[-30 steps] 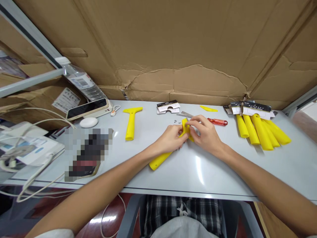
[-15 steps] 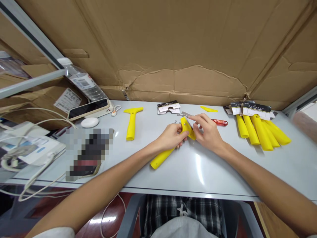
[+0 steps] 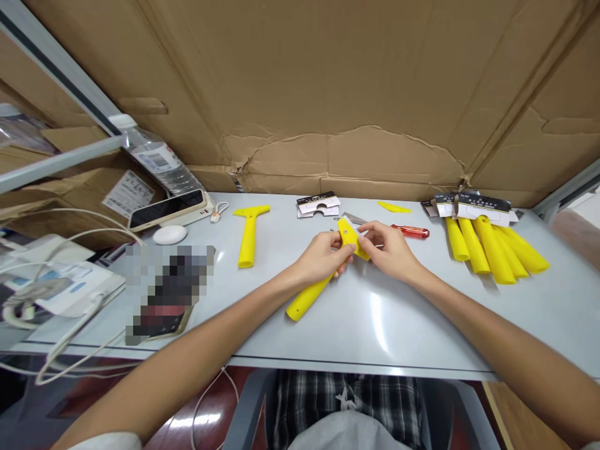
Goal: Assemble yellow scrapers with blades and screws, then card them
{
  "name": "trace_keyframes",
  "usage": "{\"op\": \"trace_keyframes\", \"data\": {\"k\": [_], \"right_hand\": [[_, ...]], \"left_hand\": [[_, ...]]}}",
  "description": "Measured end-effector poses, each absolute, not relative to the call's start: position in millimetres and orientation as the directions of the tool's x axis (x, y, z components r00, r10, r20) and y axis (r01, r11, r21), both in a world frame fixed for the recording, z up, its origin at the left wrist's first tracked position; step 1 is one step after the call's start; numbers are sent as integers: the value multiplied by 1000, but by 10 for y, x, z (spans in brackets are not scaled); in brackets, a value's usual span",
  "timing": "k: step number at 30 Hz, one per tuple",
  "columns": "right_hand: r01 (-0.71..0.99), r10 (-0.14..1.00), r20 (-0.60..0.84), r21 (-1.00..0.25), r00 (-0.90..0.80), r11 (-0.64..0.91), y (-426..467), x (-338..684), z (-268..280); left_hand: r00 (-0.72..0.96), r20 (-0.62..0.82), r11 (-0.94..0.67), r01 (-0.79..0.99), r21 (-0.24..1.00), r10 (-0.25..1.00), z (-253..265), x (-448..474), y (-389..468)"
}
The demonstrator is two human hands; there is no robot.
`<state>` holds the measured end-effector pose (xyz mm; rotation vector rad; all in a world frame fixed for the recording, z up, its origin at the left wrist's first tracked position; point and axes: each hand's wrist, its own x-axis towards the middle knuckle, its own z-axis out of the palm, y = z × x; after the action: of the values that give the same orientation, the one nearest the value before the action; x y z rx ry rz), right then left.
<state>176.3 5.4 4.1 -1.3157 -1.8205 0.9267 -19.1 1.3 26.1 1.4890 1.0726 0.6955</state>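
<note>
My left hand [image 3: 325,257] is wrapped round a yellow scraper [image 3: 309,299], near where its handle meets the head. The handle slants down to the left, and a small screw shows on the head. A pale, thin strip like a blade [image 3: 350,223] runs along the head's upper right edge. At that edge the fingers of my right hand [image 3: 387,249] are closed, pinching the head or the strip; the fingertips are partly hidden. Just behind the hands lie a grey metal blade-like piece [image 3: 355,219] and a screwdriver [image 3: 412,232] with a clear red handle.
A second yellow scraper handle [image 3: 248,240] lies to the left. Packaging cards [image 3: 319,204] and a loose yellow strip [image 3: 394,207] lie at the back. Several carded yellow scrapers [image 3: 497,256] are on the right. A bottle [image 3: 159,156], phone [image 3: 169,209] and cables [image 3: 60,337] crowd the left.
My right hand's raised fingers have come down and closed at the scraper head's edge. The scraper head has turned slightly, showing more of its face; my left hand keeps its hold.
</note>
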Motion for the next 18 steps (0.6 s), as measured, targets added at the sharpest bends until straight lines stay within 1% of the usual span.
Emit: {"op": "trace_keyframes", "data": {"k": [2, 4, 9, 14, 18], "right_hand": [[395, 953, -42, -915, -301, 85, 58, 1772, 76], [326, 930, -105, -945, -351, 17, 63, 1783, 99], [206, 919, -138, -977, -371, -63, 79, 1807, 139], [192, 854, -230, -969, -466, -157, 83, 1829, 176], [121, 858, -209, -978, -469, -172, 78, 1816, 133]], "left_hand": [[405, -123, 23, 243, 970, 906, 293, -200, 18], [408, -117, 9, 256, 967, 905, 316, -212, 29], [407, -111, -8, 279, 960, 907, 350, -234, 52], [376, -105, -3, 277, 961, 921, 363, -239, 61], [349, -102, -14, 314, 949, 932, 332, -240, 83]]}}
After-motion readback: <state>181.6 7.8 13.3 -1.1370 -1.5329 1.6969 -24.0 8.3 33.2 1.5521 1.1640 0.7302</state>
